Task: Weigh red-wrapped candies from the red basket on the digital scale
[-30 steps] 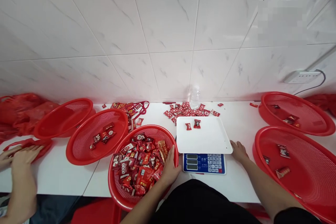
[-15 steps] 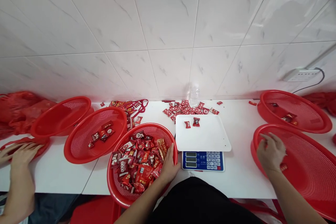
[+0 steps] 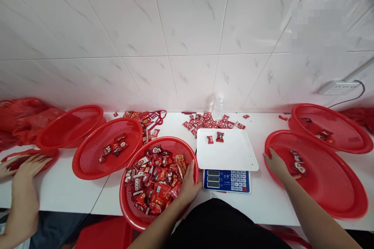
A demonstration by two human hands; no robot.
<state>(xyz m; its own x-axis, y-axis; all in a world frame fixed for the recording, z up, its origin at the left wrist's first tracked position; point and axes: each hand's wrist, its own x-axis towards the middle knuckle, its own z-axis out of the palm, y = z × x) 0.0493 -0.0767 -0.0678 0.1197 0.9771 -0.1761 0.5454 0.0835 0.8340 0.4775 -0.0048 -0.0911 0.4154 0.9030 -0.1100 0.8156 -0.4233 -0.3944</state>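
Holding two rims. Your left hand (image 3: 189, 186) curls closed over the heaped basket's (image 3: 179, 148) right edge, beside the scale (image 3: 230, 153). Two packets (image 3: 220, 136) lie on its pan; display unreadable. Your right hand (image 3: 276, 164) wraps the sparse basket's (image 3: 330, 186) left edge, only a few packets inside. Both red, mesh-walled; left rounder, right wider.

Round red plastic basket (image 3: 179, 146), mesh-sided, upright on white table (image 3: 271, 124) L of scale (image 3: 226, 155), heaped w/ wrapped candies (image 3: 157, 190), mostly red, plus 1 gold-ish strip (image 3: 180, 164) nr R rim. 2nd red basket (image 3: 330, 181), also mesh-sided, upright R of scale; wide, floor mostly bare, w/ few small wrapped pcs (image 3: 298, 165) loose twd L side.
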